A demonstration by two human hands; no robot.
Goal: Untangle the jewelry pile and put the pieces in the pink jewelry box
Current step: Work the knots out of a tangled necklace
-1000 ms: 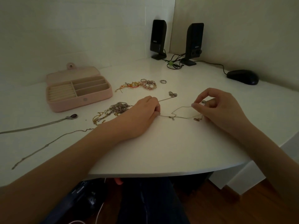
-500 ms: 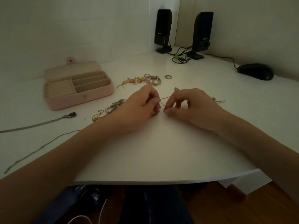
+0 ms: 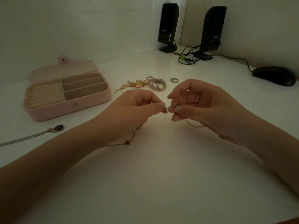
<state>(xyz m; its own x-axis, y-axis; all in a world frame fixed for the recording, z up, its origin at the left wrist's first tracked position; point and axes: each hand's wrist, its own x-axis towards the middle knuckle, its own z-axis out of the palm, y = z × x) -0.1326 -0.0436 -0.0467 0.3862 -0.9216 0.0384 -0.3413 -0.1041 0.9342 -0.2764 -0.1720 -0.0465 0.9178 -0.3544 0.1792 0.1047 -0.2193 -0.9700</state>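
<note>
Pinching a thin gold chain (image 3: 192,124), both hands are up a little above the white desk (image 3: 153,175), close together. The left hand (image 3: 135,109) grips one bit of the chain between thumb and finger, and the right hand (image 3: 202,105) grips the next bit the same way, so the fingertips almost touch. From the left hand the chain hangs down and trails under the wrist, with a small red bead (image 3: 127,142) on it. From the right hand it loops down under the palm. The pink jewelry box (image 3: 68,96) sits open on the desk to the left, well apart from the hands, with its lid laid back and its little slots showing. Just in front of the box lies a silver necklace with a purple stone (image 3: 57,127). Behind the hands sits a small pile of colorful bracelets (image 3: 145,84), and a lone silver ring (image 3: 174,80) is just to the right of it. Far back stand two black speakers (image 3: 168,26) with their wires, and a black mouse (image 3: 275,75) rests at the right.
</note>
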